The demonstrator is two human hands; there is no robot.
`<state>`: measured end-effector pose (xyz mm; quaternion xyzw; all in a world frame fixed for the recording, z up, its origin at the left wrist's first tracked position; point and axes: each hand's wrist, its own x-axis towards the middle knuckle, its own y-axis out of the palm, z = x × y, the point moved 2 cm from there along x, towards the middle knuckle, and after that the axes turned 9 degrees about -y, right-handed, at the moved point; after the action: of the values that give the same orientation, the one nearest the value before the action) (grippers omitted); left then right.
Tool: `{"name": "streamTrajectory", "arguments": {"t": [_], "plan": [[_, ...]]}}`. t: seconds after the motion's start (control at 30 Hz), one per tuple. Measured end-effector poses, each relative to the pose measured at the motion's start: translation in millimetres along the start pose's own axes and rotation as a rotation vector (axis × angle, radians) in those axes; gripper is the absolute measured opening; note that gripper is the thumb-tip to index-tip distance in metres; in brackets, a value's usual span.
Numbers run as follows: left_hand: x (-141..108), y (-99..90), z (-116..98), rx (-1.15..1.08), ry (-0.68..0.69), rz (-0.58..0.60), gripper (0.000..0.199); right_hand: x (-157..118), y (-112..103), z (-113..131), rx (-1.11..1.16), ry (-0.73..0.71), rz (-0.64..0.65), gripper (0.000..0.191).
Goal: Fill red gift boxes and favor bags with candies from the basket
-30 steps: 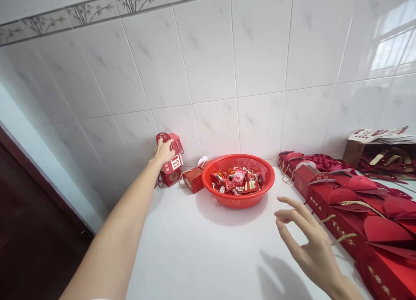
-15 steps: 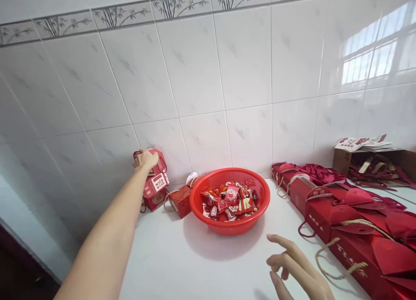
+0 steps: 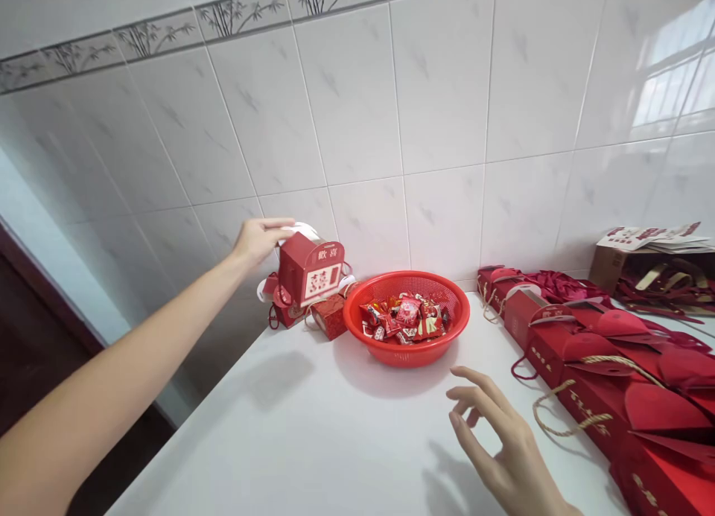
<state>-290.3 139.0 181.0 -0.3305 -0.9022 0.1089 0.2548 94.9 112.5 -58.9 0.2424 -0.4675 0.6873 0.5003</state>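
Observation:
My left hand (image 3: 261,240) grips a red gift box (image 3: 313,269) by its top and side. The box hangs above the table, in front of the stacked boxes at the wall, with a light printed label on its front. A red plastic basket (image 3: 407,356) full of wrapped candies (image 3: 409,311) stands right of it. My right hand (image 3: 497,434) hovers over the white table, in front of the basket, its fingers apart and slightly curled, with nothing in it.
Small red boxes (image 3: 329,315) stand by the wall, left of the basket. Rows of red boxes with rope handles (image 3: 586,374) line the right side. Behind them, an open carton (image 3: 606,266) holds ribbons, with printed cards (image 3: 642,237) on top. The white table (image 3: 268,434) ends at a left edge.
My left hand has lifted a red box off the group by the wall and brought it to the right, nearer to me. My right hand stays open. The view has shifted left.

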Motion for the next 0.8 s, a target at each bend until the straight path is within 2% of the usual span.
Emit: {"name": "streamTrajectory", "arguments": {"t": [0.1,0.2,0.3,0.37,0.47,0.6,0.7,0.8], "plan": [[-60,19.2,-5,-0.004,-0.080,0.251,0.031,2,5,-1,0.072,0.056,0.014,0.022],[-124,41.0,5,0.032,-0.172,0.449,0.025,5,7,0,0.168,0.093,0.043,0.040],[-176,58.8,17,-0.091,-0.120,0.585,0.025,10,5,6,0.244,0.065,0.084,0.047],[-200,68.1,27,-0.132,-0.138,0.615,0.030,14,5,11,0.275,0.048,0.152,0.046],[-220,79.8,43,-0.177,-0.159,0.597,0.038,18,12,18,0.302,0.037,0.291,0.041],[-229,92.1,55,-0.249,-0.182,0.596,0.039,24,25,25,0.264,0.020,0.418,0.040],[-228,95.2,62,-0.314,-0.261,0.622,0.046,27,29,23,0.207,0.032,0.441,0.041],[-225,93.2,72,-0.367,-0.349,0.673,0.061,28,25,15,0.153,0.089,0.398,0.041]]}}
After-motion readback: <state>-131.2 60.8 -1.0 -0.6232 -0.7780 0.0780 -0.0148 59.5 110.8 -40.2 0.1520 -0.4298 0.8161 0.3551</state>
